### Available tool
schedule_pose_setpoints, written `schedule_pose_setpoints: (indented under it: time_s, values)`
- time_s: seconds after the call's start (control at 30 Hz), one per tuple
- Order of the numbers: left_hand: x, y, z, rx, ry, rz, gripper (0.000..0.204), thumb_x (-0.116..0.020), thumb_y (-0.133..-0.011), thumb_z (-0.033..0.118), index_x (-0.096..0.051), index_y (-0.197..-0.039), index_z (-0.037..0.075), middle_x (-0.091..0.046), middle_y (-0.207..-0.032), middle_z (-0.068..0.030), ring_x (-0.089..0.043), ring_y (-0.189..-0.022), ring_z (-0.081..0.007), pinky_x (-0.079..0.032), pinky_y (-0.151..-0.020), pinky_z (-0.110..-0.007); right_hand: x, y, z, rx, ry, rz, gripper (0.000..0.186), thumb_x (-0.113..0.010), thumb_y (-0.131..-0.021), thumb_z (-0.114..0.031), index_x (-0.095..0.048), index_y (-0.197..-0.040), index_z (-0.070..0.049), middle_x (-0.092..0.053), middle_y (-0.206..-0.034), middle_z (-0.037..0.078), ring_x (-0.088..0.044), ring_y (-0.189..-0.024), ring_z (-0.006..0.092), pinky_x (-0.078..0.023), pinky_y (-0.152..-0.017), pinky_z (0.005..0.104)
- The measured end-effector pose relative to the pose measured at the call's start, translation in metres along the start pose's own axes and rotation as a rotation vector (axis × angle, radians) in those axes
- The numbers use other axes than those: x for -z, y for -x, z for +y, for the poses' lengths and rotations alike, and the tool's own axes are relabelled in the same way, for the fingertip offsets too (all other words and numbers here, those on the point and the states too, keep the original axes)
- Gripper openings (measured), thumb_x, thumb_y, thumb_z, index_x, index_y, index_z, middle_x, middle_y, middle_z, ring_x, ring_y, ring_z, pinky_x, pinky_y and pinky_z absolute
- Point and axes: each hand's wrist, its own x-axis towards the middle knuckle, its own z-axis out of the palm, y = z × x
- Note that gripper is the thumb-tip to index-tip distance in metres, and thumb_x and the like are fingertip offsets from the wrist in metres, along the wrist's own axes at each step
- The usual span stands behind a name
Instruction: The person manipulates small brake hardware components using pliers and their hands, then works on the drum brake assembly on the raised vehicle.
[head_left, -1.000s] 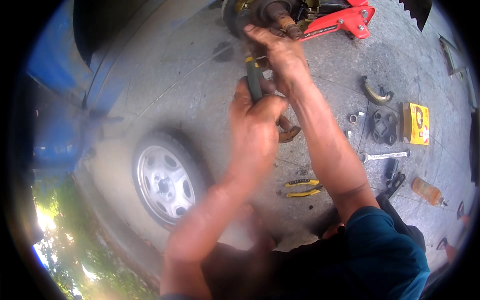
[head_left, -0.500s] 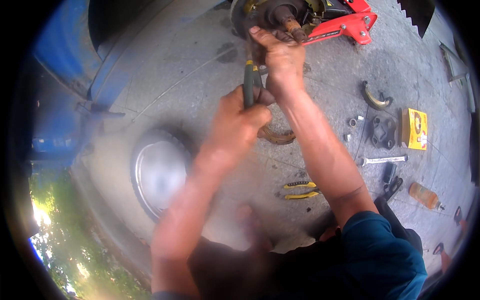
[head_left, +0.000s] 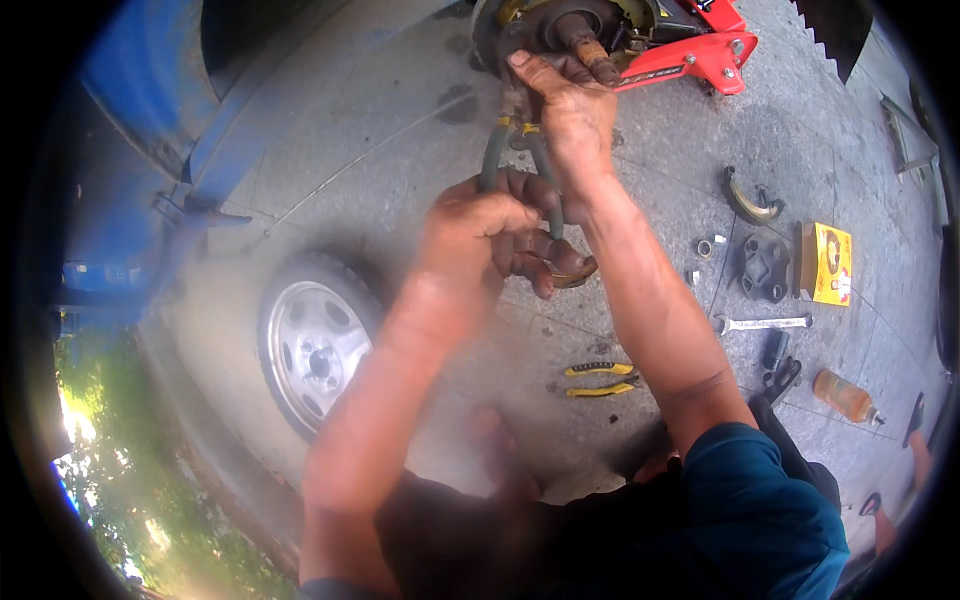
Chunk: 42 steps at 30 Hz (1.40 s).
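Observation:
My left hand [head_left: 490, 225] grips a pair of pliers [head_left: 494, 157] with dark green handles, which stand spread apart. The jaws point up at the lower edge of a brake assembly [head_left: 487, 38] with a rusty central spindle [head_left: 585, 48]. Close beside the jaws, my right hand [head_left: 572, 115] presses against the lower part of that assembly, thumb pointing up-left and fingers curled just below the spindle. What those fingers hold is hidden. A curved brake shoe [head_left: 570, 272] lies on the floor, partly covered by my left fingers.
A red jack [head_left: 690, 62] stands beside the brake assembly. At left lies a wheel [head_left: 318, 355], below blue bodywork [head_left: 150, 90]. On the right are another brake shoe [head_left: 748, 200], a yellow box [head_left: 828, 264], a wrench [head_left: 768, 323], a bottle [head_left: 845, 396] and yellow-handled pliers [head_left: 600, 380].
The pliers' handles have spread apart, and my left fingers have loosened and reach across to the far handle. My right hand stays almost in place by the spindle.

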Motion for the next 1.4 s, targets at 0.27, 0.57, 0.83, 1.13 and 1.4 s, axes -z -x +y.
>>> schedule_pose_setpoints:
  time_s: [0.27,0.57,0.83,1.13,1.4]
  values:
    - [-0.004,-0.009,-0.010,0.012,0.018,0.048,0.023,-0.049,-0.083,0.014,-0.051,-0.101,0.000,-0.064,-0.096,-0.0215,-0.064,-0.070,-0.0289,-0.048,-0.051,-0.035,0.024,-0.019,0.016,-0.108,0.019,-0.159,0.024,-0.070,-0.082,-0.016,-0.061,-0.098,-0.001,-0.063,-0.088,0.006,-0.056,-0.073,0.0126,-0.046,-0.060,0.0280]
    - [-0.010,-0.022,-0.023,-0.042,-0.020,0.143,0.013,-0.051,-0.079,0.006,-0.052,-0.091,0.001,-0.060,-0.080,-0.0105,-0.061,-0.057,-0.0202,-0.043,-0.041,-0.028,0.025,-0.009,-0.003,-0.126,0.157,-0.190,0.030,-0.066,-0.083,-0.011,-0.053,-0.110,-0.004,-0.062,-0.090,0.006,-0.058,-0.077,0.0147,-0.048,-0.059,0.0296]
    - [-0.009,-0.031,-0.028,-0.112,-0.310,0.197,0.020,-0.055,-0.079,0.010,-0.054,-0.097,0.000,-0.059,-0.079,-0.0090,-0.058,-0.060,-0.0173,-0.044,-0.048,-0.029,0.022,-0.010,0.004,0.008,0.047,-0.195,0.023,-0.066,-0.084,-0.013,-0.056,-0.103,-0.003,-0.062,-0.088,0.004,-0.057,-0.075,0.0130,-0.047,-0.061,0.0269]
    - [0.006,-0.043,-0.035,-0.051,-0.187,0.121,0.019,-0.054,-0.081,0.010,-0.054,-0.097,0.000,-0.056,-0.072,-0.0084,-0.052,-0.054,-0.0179,-0.042,-0.046,-0.031,0.021,0.000,0.004,-0.117,0.296,-0.144,0.023,-0.061,-0.088,-0.018,-0.059,-0.099,0.002,-0.060,-0.082,0.005,-0.056,-0.067,0.0120,-0.046,-0.058,0.0251]
    - [-0.001,-0.033,-0.022,-0.053,-0.291,0.080,0.026,-0.061,-0.083,0.020,-0.058,-0.099,0.000,-0.062,-0.079,-0.0094,-0.058,-0.063,-0.0176,-0.047,-0.055,-0.030,0.024,-0.003,-0.006,-0.127,0.425,-0.204,0.032,-0.058,-0.091,-0.025,-0.059,-0.104,0.004,-0.061,-0.083,0.005,-0.056,-0.068,0.0118,-0.046,-0.059,0.0249]
